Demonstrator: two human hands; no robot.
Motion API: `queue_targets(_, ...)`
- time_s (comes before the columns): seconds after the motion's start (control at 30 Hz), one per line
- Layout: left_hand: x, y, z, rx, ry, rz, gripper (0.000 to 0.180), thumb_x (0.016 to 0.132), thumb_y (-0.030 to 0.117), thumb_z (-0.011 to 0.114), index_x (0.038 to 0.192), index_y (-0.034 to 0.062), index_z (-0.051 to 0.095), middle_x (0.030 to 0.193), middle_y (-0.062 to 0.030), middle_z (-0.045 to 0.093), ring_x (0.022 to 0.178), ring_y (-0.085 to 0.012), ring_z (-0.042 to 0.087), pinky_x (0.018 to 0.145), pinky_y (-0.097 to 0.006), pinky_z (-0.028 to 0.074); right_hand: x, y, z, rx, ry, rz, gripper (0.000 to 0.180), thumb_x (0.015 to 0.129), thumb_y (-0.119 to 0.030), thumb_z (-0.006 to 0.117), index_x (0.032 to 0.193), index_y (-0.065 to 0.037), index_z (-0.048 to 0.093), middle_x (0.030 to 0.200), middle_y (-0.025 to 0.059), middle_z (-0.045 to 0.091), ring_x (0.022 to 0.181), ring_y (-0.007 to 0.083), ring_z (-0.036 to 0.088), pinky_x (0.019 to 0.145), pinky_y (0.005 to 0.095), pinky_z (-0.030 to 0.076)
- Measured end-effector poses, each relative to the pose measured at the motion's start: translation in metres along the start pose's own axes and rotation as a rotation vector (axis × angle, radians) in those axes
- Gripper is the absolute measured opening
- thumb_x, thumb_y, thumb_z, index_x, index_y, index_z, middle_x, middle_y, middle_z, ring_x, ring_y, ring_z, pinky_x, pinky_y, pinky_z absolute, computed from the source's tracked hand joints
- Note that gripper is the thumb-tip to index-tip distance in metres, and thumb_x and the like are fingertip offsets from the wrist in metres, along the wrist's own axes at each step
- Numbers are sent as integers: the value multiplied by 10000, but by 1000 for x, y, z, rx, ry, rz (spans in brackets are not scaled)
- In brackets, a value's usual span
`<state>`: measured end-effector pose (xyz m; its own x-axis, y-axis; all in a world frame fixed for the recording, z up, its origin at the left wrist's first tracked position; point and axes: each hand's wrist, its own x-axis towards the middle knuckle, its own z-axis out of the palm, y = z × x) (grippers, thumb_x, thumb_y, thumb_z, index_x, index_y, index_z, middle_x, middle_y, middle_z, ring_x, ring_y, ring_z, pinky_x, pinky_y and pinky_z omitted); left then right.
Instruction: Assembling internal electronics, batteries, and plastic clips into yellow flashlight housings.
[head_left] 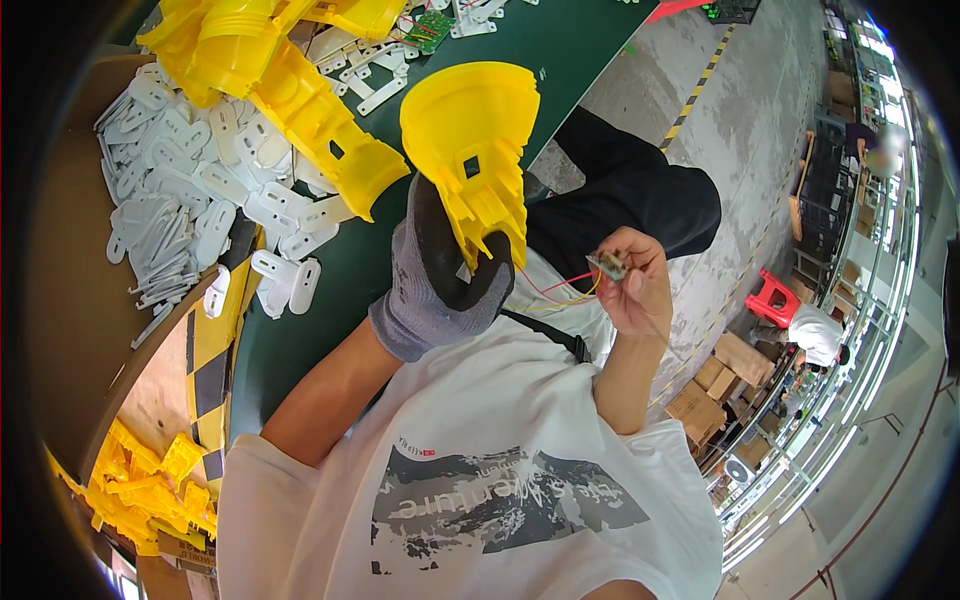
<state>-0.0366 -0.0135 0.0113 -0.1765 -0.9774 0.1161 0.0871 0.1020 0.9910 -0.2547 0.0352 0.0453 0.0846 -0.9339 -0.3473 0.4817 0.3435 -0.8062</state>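
Observation:
My left hand (435, 285), in a grey glove with a dark palm, is closed around the narrow end of a yellow plastic shell (468, 120). The shell's wide flared end points away from me, and a square hole shows in its side. My bare right hand (642, 295) pinches a small circuit board (609, 264) between thumb and fingers. Thin red and yellow wires (545, 295) run from that board toward the shell; their far ends are hidden near the glove.
More yellow shells (310, 130) lie on the dark green table (345, 262), beside a pile of white plastic strips (185, 165). A green circuit board (428, 32) sits farther back. Yellow parts (150, 485) fill a box at lower left. Another person (815, 333) is at the right.

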Motion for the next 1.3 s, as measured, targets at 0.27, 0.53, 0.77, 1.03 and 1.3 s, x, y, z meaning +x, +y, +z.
queue_targets(0.27,6,3,-6,-184,-303,-237,827,730,0,690,1402,88,217,1210,-119,496,1059,-240,568,896,-378,483,18,-6,32,-385,147,-235,228,910,-145,589,764,30,597,664,51,577,536,64,482,477,188,343)
queue_targets(0.53,17,14,-4,-171,-229,-269,626,711,210,783,1204,22,446,975,-112,626,863,-244,643,777,-341,505,27,-12,40,-800,-40,-339,209,912,-101,545,748,29,560,660,53,531,563,104,461,522,239,350)
queue_targets(0.77,12,8,-6,-13,-220,-135,613,705,198,781,1184,2,454,931,-129,631,810,-271,652,725,-348,513,30,-11,41,-906,-248,-334,155,887,-83,557,773,21,556,692,84,540,599,161,513,541,269,392)
queue_targets(1.03,7,6,-3,-58,-141,-205,600,718,162,756,1199,-5,438,964,-151,617,844,-284,642,745,-345,501,17,-7,54,-675,-27,-224,83,809,21,652,884,40,623,804,74,616,712,107,582,655,222,479)
queue_targets(1.3,6,2,-1,-305,-122,-332,497,807,118,675,1215,38,404,987,-95,593,881,-168,603,789,-288,493,10,-16,51,-521,65,-199,159,787,80,647,945,78,663,928,145,667,796,159,637,700,246,507)
